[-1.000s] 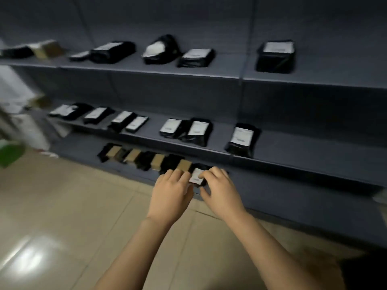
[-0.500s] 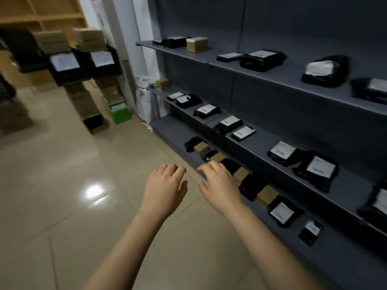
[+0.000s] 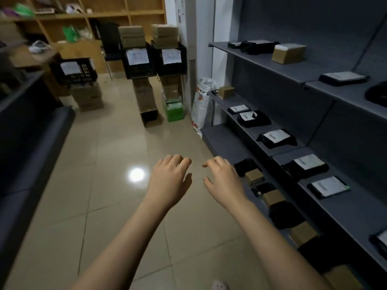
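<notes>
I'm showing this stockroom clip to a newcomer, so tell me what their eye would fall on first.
Two bare hands, the left hand and the right hand, reach out empty over the tiled floor in the centre. On the right, grey shelves carry black packets with white labels, with small brown boxes on the lowest tier. At the back, black crates bearing white sheets stand stacked with cardboard boxes.

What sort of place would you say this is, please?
Probably a stockroom or parcel store: long grey metal shelves hold black plastic bags with white labels and small brown cardboard boxes, and black plastic crates with paper sheets stand stacked on brown cardboard cartons.
</notes>
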Motion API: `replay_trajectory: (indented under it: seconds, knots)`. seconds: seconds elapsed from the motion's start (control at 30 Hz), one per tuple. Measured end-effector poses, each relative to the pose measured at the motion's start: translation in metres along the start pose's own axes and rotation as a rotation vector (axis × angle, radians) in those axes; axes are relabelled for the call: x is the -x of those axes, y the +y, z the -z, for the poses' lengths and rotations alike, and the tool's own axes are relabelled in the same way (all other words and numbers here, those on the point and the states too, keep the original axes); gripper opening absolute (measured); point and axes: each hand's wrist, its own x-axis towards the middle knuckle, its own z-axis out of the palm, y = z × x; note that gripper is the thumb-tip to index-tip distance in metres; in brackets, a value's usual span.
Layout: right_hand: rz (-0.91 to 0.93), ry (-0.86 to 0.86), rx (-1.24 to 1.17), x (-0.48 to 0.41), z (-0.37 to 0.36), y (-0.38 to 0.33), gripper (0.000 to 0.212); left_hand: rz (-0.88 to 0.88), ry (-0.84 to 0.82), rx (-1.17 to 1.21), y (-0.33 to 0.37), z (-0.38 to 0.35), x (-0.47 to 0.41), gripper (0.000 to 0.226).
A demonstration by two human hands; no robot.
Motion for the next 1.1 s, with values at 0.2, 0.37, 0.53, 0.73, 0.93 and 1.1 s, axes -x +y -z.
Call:
replay_trajectory:
  seconds: [0.2,0.37,0.53,0.73,0.93,1.1]
  knots:
    - [0.07,-0.04,0.001,-0.14,-0.016,0.036,0.031,0.094,0.014,-0.013,-0.052,-0.047,-0.103,0.031]
    - [0.082,-0.054,-0.015,-0.236,-0.044,0.048,0.031,0.122,0.012,-0.019,-0.107,-0.086,-0.168,0.03]
    - [0.062,-0.04,-0.002,-0.339,-0.083,0.054,0.032,0.1,0.001,-0.007,-0.181,-0.138,-0.238,0.029]
    - [-0.044,0.01,0.025,-0.476,-0.13,0.047,0.033,-0.011,-0.041,0.022,-0.29,-0.191,-0.337,0.031]
    - [-0.162,0.048,0.017,-0.595,-0.158,0.044,0.03,-0.137,-0.097,0.029,-0.383,-0.234,-0.436,0.03]
    - [-0.233,0.062,0.011,-0.675,-0.18,0.068,0.033,-0.181,-0.125,0.057,-0.428,-0.282,-0.511,0.031]
